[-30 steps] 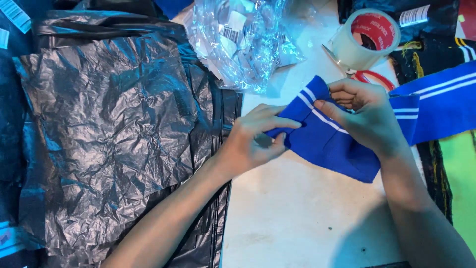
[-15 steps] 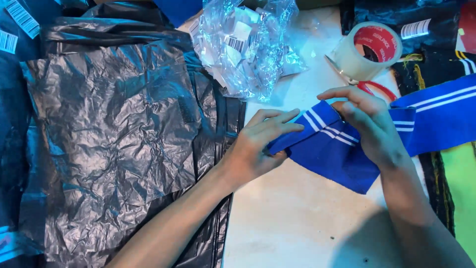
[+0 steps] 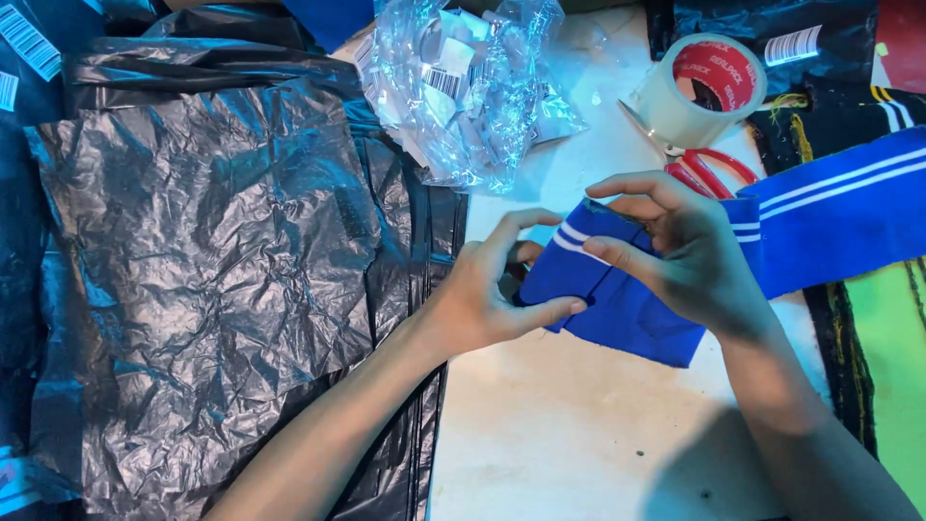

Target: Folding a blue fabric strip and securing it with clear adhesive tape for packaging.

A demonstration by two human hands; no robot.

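Both hands are folding a blue knit band with white stripes on the white table.

The left hand [image 3: 492, 294] is pinching the blue striped band [image 3: 617, 299] at its folded end, the right hand [image 3: 680, 251] is pressing the fold from above; the band's long tail is lying unfolded toward the right, near the red scissors [image 3: 714, 169] and tape roll [image 3: 699, 82].

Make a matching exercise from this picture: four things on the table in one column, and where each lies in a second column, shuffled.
Things:
1. blue fabric band
2. tape roll
3. black plastic sheet
4. red scissors

Places:
A. spread over the table's left side
B. between the left hand and right hand
C. top right, upright on its side
D. just below the tape roll, partly behind the right hand

Pairs: 1-B, 2-C, 3-A, 4-D
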